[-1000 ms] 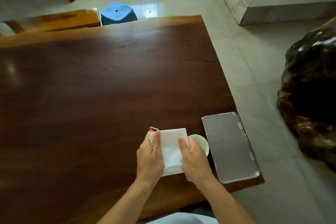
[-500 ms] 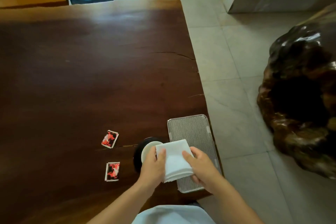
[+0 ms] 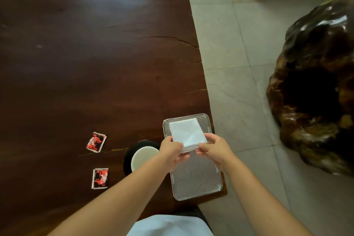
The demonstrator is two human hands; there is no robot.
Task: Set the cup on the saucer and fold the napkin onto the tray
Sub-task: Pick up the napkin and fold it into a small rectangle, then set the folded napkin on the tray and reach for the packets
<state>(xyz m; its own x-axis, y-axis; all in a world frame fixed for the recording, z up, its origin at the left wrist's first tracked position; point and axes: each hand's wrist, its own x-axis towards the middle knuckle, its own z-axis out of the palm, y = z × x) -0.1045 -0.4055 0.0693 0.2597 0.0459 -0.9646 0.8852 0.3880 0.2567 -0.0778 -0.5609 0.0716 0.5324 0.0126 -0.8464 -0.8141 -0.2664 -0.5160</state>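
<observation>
Cup (image 3: 142, 157) looks already parked on the dark saucer (image 3: 128, 156), at 9 o'clock of the tray (image 3: 195, 178). The folded napkin (image 3: 186, 132) is over the tray's 12 o'clock end. Left hand (image 3: 171, 149) and right hand (image 3: 214, 148) fingers pinch its near edge, so I reckon only letting go is left.

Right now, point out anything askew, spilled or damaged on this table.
The table has cracks running in from its right edge. The folded napkin, pinched by the left hand and right hand, lies slightly askew over the tray. The farther red sachet lies tilted. Nothing looks spilled.
</observation>
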